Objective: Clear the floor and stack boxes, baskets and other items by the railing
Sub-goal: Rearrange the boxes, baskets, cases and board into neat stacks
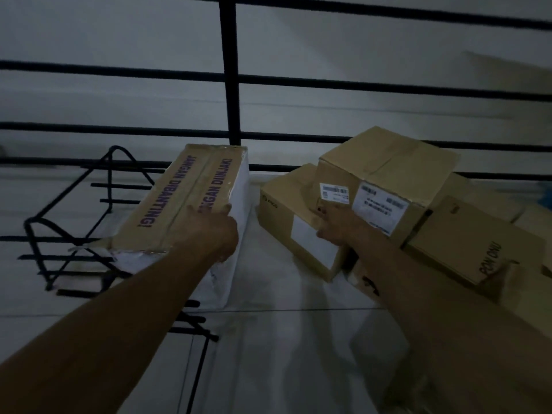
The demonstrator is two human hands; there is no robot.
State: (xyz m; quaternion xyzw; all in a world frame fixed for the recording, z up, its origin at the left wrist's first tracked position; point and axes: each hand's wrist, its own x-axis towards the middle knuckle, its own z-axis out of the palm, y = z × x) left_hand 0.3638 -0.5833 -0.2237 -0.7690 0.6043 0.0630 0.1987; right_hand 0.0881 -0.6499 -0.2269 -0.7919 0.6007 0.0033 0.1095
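Observation:
A long white box (179,201) with tan tape and purple lettering is held tilted above the floor near the black railing (230,85). My left hand (213,228) grips its near right corner, fingers over the top edge. My right hand (337,225) holds the lower front corner of a brown cardboard box (388,174) with white shipping labels. That box sits on top of a pile of other cardboard boxes (295,216) at the right, against the railing.
A black wire rack (74,222) stands on the white tiled floor (283,354) at the left, partly under the white box. More brown boxes (472,243) fill the right side. The scene is dim.

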